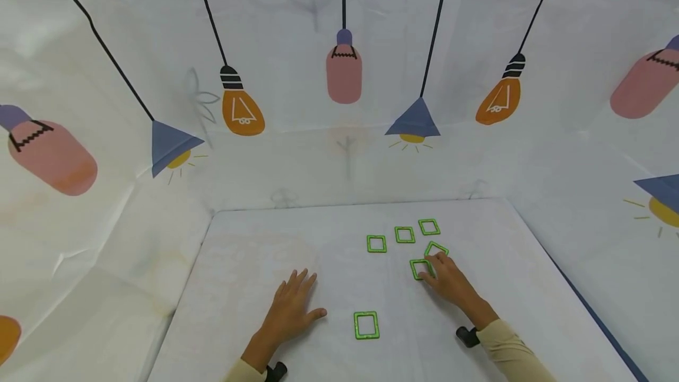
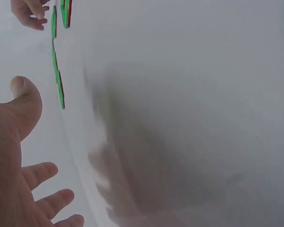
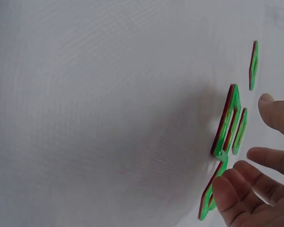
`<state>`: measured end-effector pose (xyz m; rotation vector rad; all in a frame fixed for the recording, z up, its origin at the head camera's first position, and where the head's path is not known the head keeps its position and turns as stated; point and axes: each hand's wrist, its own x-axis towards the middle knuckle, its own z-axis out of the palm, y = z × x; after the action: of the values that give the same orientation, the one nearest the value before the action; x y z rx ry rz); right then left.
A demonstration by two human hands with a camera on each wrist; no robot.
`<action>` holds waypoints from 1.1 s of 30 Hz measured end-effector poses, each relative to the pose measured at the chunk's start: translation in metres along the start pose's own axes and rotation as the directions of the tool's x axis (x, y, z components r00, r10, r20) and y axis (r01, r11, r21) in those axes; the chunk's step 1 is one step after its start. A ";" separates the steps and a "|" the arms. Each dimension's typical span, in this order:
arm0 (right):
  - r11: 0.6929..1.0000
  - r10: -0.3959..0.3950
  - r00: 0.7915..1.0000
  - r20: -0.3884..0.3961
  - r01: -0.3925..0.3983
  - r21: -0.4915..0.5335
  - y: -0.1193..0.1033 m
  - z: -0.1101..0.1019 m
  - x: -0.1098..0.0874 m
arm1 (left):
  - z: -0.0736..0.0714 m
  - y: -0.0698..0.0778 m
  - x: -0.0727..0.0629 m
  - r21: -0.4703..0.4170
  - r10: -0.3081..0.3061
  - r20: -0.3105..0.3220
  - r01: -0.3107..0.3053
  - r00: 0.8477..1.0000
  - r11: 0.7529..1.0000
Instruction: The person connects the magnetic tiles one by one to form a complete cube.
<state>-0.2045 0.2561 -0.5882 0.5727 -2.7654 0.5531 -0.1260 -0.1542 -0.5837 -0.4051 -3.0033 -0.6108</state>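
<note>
My right hand [image 1: 452, 283] is over two green square frames at the right of the white table. Its thumb and fingertips overlap the edge of the nearer frame [image 1: 414, 270], and its index finger meets the farther, turned frame [image 1: 428, 247]. In the right wrist view the thumb and fingers are spread beside the green frames [image 3: 235, 100], gripping none; contact cannot be told. My left hand [image 1: 289, 311] lies with fingers spread, palm toward the table, holding nothing. A lone green square frame [image 1: 358, 326] lies between the hands, nearer the front.
Three more green square frames lie farther back: one at the left [image 1: 369, 244], one in the middle [image 1: 397, 234], one at the right [image 1: 421, 227]. White sheeting [image 1: 307, 170] printed with hanging lamps encloses the table [image 1: 254, 252] at the back and sides.
</note>
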 end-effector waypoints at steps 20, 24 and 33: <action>0.964 0.246 0.952 0.181 -0.259 0.055 -0.002 0.014 0.010 | 0.033 0.048 -0.001 -0.090 0.140 0.093 -0.132 0.986 0.987; 0.957 0.261 0.940 0.219 -0.282 0.071 -0.001 0.013 0.013 | 0.042 0.059 -0.003 -0.114 0.150 0.081 -0.140 0.985 0.984; 0.929 0.317 0.911 0.266 -0.355 0.109 0.003 0.010 0.013 | 0.057 0.070 -0.005 -0.178 0.075 0.085 -0.059 0.994 0.982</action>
<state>-0.2189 0.2504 -0.5940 0.1986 -3.0999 0.8300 -0.1021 -0.0709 -0.6102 -0.5561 -3.0166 -0.8778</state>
